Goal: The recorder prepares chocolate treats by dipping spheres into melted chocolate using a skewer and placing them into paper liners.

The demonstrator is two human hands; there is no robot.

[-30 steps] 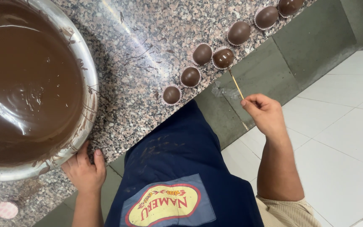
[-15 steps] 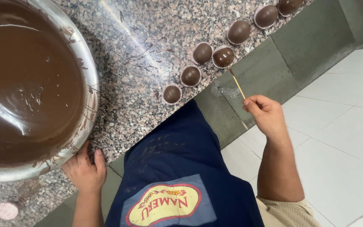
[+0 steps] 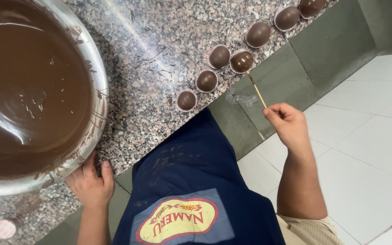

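Granite counter (image 3: pixel 159 54); left hand (image 3: pixel 89 183) loose against chocolate bowl (image 3: pixel 97 86) rim, right hand (image 3: pixel 289 124) pinches skewer (image 3: pixel 257 90) by coated ball (image 3: pixel 242 61).

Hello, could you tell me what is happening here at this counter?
A person in a dark blue apron stands at a granite counter. The right hand holds a thin wooden stick whose tip meets a chocolate-coated ball in a paper cup, one of several lined along the counter edge. The left hand rests at the rim of a big metal bowl of melted chocolate.
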